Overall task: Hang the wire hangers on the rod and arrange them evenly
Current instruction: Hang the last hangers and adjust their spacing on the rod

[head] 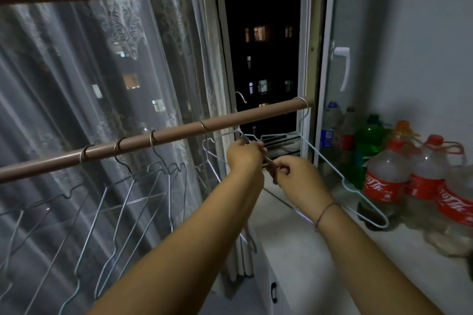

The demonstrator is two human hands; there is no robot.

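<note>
Gripping one wire hanger (256, 139), both hands (243, 156) face five hangers (122, 146) hooked on the rod (179, 130).

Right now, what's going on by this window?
A person is hanging wire hangers on a brown rod across the window. Five hooks already sit on it, four spread along the left and one light blue hanger at the far right end. Both hands, left hand and right hand, grip another hanger just below the rod, its hook not yet on.

light: dim, cool indoor; window (261, 59): black night, lit panes; edges: wide-angle bowing; bottom-right corner: blurred
</note>
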